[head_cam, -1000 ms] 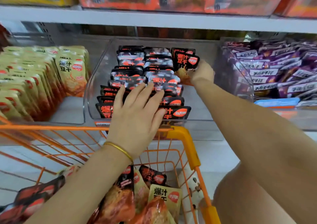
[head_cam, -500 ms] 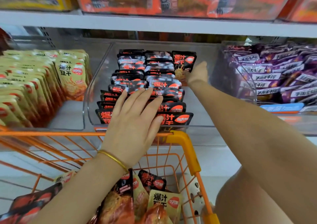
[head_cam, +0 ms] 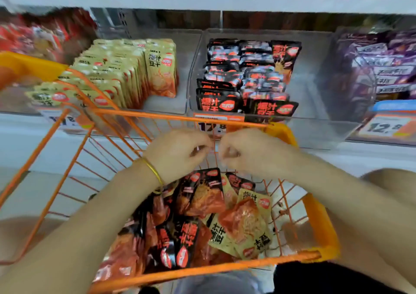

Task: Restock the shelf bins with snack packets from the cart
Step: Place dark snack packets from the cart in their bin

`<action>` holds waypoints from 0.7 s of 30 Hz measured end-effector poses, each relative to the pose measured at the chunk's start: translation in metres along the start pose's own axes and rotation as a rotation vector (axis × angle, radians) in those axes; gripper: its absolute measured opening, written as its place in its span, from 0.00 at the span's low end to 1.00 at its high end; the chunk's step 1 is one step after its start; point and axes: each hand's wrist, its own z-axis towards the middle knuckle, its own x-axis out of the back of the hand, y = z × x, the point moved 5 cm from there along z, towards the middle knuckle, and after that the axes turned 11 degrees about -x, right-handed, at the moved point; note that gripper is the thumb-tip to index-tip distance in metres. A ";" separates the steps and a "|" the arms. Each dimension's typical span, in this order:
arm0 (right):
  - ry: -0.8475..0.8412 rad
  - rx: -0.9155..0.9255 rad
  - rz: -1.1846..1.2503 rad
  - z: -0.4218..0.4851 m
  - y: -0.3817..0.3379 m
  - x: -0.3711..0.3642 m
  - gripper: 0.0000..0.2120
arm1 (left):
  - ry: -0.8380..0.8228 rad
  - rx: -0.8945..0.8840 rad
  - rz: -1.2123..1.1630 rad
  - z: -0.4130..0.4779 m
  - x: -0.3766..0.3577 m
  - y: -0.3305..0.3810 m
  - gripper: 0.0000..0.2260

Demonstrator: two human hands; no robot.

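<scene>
Your L hand (head_cam: 177,153) & R hand (head_cam: 249,153) hang side by side over the cart (head_cam: 180,118), just inside its far rim. Fingers on both are curled in, gripping nothing visible. Snack packets (head_cam: 202,215) lie heaped in the cart below yr wrists. Black packets (head_cam: 243,79) stand in rows in the mid shelf bin (head_cam: 315,86).

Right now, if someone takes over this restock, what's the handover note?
Left hand: fingers curled, nothing visibly held, over the cart. Right hand: same, beside it.
Black packets and yellow packets lie loose in the cart.
Done: middle bin holds two rows of black, one more at back right.
Left: fill that bin's bare right side; empty the cart.
</scene>
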 end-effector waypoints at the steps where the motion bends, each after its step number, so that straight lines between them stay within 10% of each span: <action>1: -0.089 -0.026 -0.147 0.004 0.000 -0.025 0.09 | -0.050 0.039 -0.023 -0.003 -0.009 -0.002 0.11; 13: -0.504 -0.126 -0.577 -0.002 0.025 -0.097 0.06 | -0.172 0.171 -0.119 -0.011 -0.032 -0.015 0.09; 21: -0.352 -0.152 0.091 -0.008 0.031 -0.031 0.07 | -0.033 0.276 -0.432 -0.009 -0.028 -0.010 0.12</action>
